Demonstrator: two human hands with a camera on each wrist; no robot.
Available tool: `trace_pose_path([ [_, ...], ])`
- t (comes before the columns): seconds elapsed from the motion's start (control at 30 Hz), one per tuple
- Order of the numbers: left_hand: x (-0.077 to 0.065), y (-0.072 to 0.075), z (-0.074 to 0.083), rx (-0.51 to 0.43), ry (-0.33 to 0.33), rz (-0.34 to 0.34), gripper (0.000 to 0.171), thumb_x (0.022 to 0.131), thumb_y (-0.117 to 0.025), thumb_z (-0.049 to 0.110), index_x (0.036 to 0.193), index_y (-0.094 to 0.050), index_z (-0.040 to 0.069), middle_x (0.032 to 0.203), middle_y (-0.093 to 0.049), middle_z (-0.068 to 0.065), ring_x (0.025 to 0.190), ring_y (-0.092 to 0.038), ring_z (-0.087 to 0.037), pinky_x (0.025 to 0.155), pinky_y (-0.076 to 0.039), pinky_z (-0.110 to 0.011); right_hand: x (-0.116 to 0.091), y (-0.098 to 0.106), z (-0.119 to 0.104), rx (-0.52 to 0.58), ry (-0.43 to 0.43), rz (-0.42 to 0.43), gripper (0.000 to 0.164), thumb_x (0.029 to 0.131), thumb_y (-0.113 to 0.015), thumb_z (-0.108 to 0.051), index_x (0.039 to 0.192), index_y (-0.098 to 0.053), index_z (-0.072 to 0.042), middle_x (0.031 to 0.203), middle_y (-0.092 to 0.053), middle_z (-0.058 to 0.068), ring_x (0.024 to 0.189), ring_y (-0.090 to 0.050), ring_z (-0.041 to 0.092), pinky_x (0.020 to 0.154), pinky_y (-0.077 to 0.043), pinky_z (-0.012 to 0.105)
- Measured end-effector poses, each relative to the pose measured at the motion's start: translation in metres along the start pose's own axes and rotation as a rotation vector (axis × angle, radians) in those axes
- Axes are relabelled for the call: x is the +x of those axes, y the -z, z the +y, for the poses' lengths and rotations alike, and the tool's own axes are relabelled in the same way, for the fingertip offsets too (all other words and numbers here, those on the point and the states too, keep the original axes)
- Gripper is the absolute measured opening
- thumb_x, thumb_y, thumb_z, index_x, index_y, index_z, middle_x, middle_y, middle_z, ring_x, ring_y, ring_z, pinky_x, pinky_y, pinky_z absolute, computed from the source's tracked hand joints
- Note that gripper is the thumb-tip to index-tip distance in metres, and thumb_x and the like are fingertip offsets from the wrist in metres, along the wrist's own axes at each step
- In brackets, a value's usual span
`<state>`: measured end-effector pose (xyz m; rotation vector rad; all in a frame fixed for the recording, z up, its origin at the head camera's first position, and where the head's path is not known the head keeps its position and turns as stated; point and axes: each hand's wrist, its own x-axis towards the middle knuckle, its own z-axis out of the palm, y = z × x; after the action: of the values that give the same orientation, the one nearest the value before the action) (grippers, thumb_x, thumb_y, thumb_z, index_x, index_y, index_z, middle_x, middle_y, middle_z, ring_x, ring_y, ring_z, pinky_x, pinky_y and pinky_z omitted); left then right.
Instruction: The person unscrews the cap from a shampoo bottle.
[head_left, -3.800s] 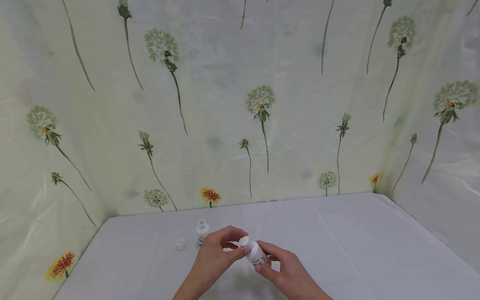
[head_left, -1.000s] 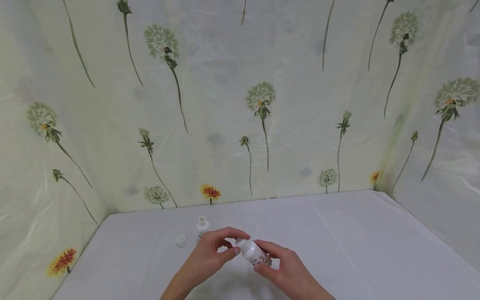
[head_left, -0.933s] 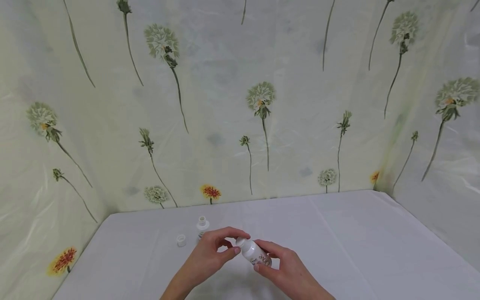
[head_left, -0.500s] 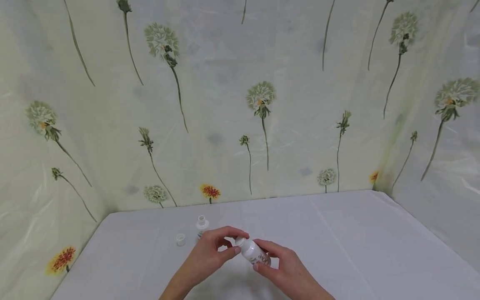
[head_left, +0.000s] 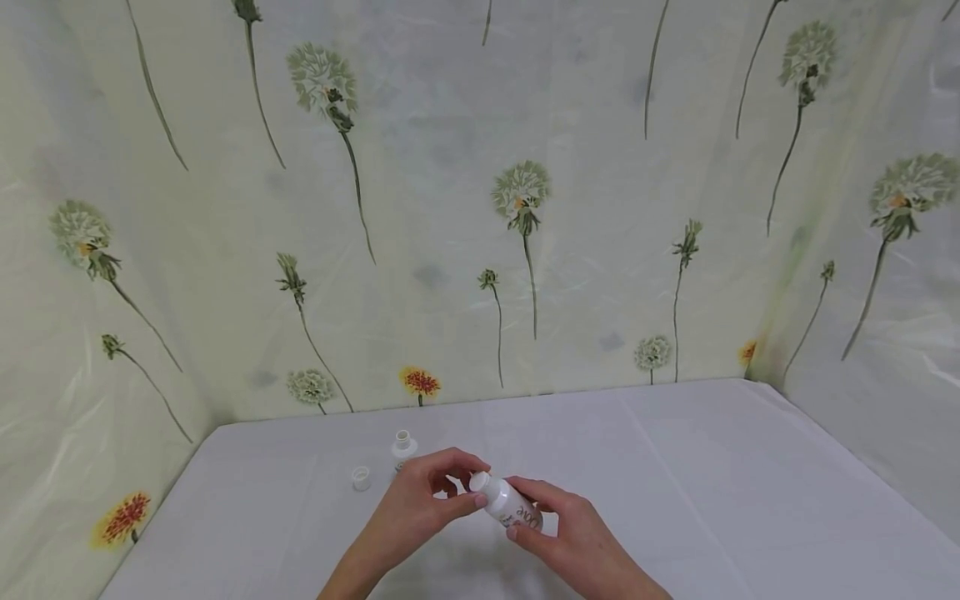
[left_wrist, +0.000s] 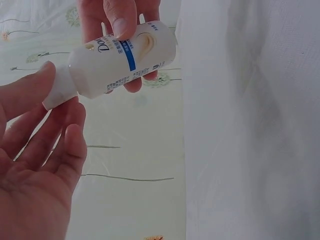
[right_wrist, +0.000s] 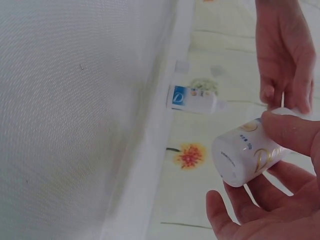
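A small white lotion bottle (head_left: 513,504) with "Dove" lettering is held tilted above the table between both hands. My right hand (head_left: 566,529) grips its body, thumb on the near side and fingers behind. My left hand (head_left: 420,500) pinches the white cap (left_wrist: 61,87) at the bottle's upper end between thumb and fingers. The cap sits on the bottle's neck. Behind my left hand stands a second white bottle (head_left: 403,448), uncapped with its neck bare, its lower part hidden in the head view. Left of it a loose white cap (head_left: 362,478) lies on the table.
A pale cloth covers the table (head_left: 675,475). Curtain walls (head_left: 600,208) printed with dandelions rise at the back and on both sides. In the right wrist view the standing bottle (right_wrist: 192,99) shows a blue label.
Since the earliest frame the bottle has turned a little in my right hand, bringing its lettering round. My left fingers have shifted slightly on the cap, whose top shows more now.
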<state>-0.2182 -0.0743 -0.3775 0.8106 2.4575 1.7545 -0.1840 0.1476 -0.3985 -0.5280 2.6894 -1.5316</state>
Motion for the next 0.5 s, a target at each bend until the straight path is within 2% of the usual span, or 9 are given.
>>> trace_pose_path([
  [0.3, 0.0002, -0.0004, -0.0002, 0.023, 0.011, 0.027, 0.022, 0.083, -0.081, 0.026, 0.102, -0.072, 0.026, 0.088, -0.066, 0.007, 0.082, -0.060, -0.019, 0.068, -0.049, -0.025, -0.0002, 0.0012, -0.0008, -0.003, 0.004, -0.006, 0.047, 0.088, -0.074, -0.030, 0.132, -0.062, -0.016, 0.128, -0.062, 0.002, 0.110, -0.057, 0.024, 0.093, -0.047, 0.056],
  [0.5, -0.0006, -0.0009, 0.0005, 0.040, 0.011, 0.029, 0.022, 0.083, -0.080, 0.029, 0.103, -0.071, 0.025, 0.087, -0.066, 0.007, 0.083, -0.059, -0.018, 0.069, -0.049, -0.025, -0.0025, 0.0017, 0.0003, -0.027, 0.045, 0.009, 0.045, 0.089, -0.073, -0.033, 0.131, -0.062, -0.022, 0.126, -0.063, -0.006, 0.109, -0.057, 0.018, 0.090, -0.049, 0.041],
])
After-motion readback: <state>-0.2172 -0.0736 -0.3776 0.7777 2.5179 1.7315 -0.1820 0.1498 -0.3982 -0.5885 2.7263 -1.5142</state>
